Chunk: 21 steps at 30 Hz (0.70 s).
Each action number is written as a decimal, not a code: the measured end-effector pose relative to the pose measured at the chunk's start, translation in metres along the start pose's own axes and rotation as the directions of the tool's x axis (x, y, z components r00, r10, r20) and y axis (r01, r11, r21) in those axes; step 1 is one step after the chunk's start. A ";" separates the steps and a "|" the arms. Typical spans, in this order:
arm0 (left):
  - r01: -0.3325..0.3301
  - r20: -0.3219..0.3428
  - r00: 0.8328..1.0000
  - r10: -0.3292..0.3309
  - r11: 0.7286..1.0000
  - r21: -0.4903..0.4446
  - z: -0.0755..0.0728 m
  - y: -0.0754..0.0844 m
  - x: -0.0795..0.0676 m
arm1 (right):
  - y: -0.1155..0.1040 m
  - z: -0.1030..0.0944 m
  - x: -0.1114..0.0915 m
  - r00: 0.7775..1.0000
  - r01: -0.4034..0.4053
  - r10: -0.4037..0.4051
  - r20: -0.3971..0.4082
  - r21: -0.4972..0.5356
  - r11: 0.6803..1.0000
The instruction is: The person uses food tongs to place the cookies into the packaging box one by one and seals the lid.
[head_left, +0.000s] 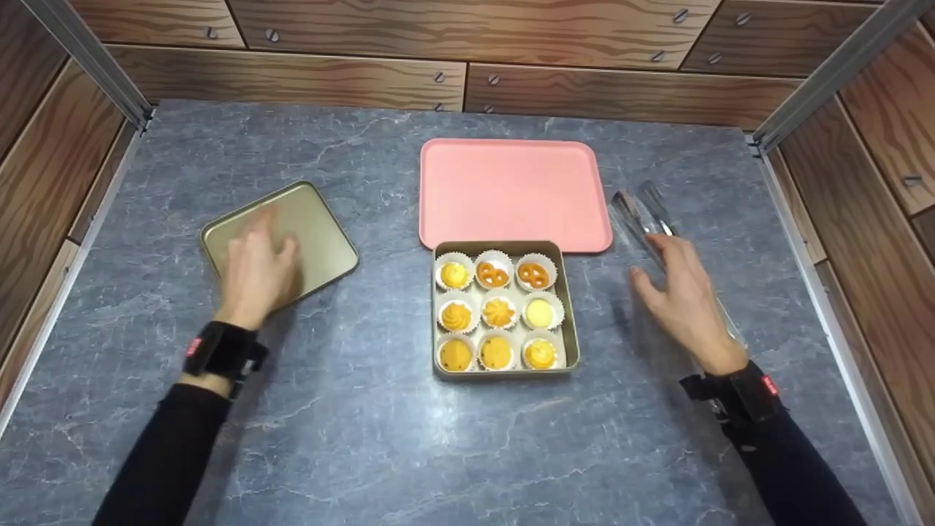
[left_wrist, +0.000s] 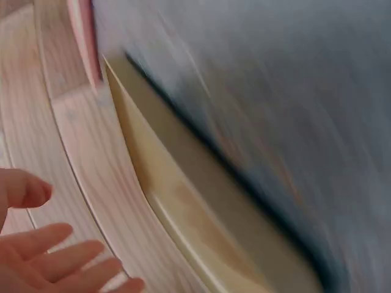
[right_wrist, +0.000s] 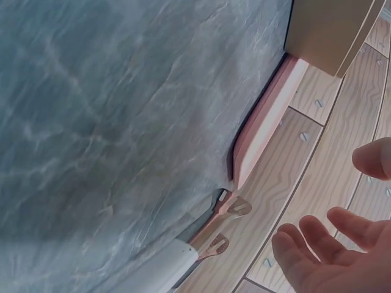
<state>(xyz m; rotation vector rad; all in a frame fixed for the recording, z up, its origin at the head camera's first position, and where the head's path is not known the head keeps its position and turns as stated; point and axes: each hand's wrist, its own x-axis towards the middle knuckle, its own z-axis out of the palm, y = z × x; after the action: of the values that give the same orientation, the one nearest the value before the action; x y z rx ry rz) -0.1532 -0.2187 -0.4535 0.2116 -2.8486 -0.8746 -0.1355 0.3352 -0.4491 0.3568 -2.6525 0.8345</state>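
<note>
My left hand point(head_left: 256, 270), blurred, is above a gold rectangular tin lid point(head_left: 321, 234) lying askew on the left. In the left wrist view its fingers point(left_wrist: 61, 268) are spread loosely, with nothing in them, beside the lid's raised edge point(left_wrist: 177, 195). On the right, my right hand point(head_left: 683, 303) hovers over a pair of metal tongs point(head_left: 632, 212); the right wrist view shows a gap between them, with the fingers point(right_wrist: 330, 244) loosely bent and holding nothing. Between the hands sits a gold square tin point(head_left: 573, 354) holding several paper cups of cookies and small pretzels point(head_left: 492, 275).
A pink tray point(head_left: 511, 193) lies behind the tin, its front edge close against it. Dark marbled tabletop point(head_left: 365, 438) surrounds everything. Wood-patterned walls point(head_left: 350, 80) and metal corner posts point(head_left: 95, 66) bound the back and sides.
</note>
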 end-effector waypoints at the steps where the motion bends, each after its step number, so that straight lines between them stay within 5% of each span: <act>1: 0.029 0.037 0.999 -0.030 0.999 0.037 -0.005 -0.007 0.002 | -0.001 0.000 0.000 1.000 0.002 -0.002 -0.002 0.008 1.000; 4: 0.085 0.121 0.987 -0.105 0.984 0.159 -0.018 -0.028 0.007 | -0.005 0.000 -0.001 1.000 0.007 -0.006 -0.015 0.028 1.000; 7: 0.113 0.125 0.982 -0.142 0.970 0.215 -0.024 -0.046 0.012 | -0.009 -0.001 -0.002 1.000 0.022 -0.022 -0.023 0.036 0.999; 12: 0.118 0.056 0.990 -0.133 0.968 0.221 -0.029 -0.068 0.010 | -0.015 0.000 -0.003 0.998 0.060 -0.059 -0.028 0.046 0.997; 21: 0.168 0.145 0.970 -0.194 0.970 0.174 -0.039 -0.082 0.018 | -0.018 0.002 -0.003 0.996 0.082 -0.078 -0.039 0.088 0.993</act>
<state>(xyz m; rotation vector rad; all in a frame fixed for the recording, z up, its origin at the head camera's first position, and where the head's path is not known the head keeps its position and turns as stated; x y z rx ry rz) -0.1559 -0.3100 -0.4664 0.4479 -3.0930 -0.7228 -0.1272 0.3204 -0.4429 0.4630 -2.5554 0.9270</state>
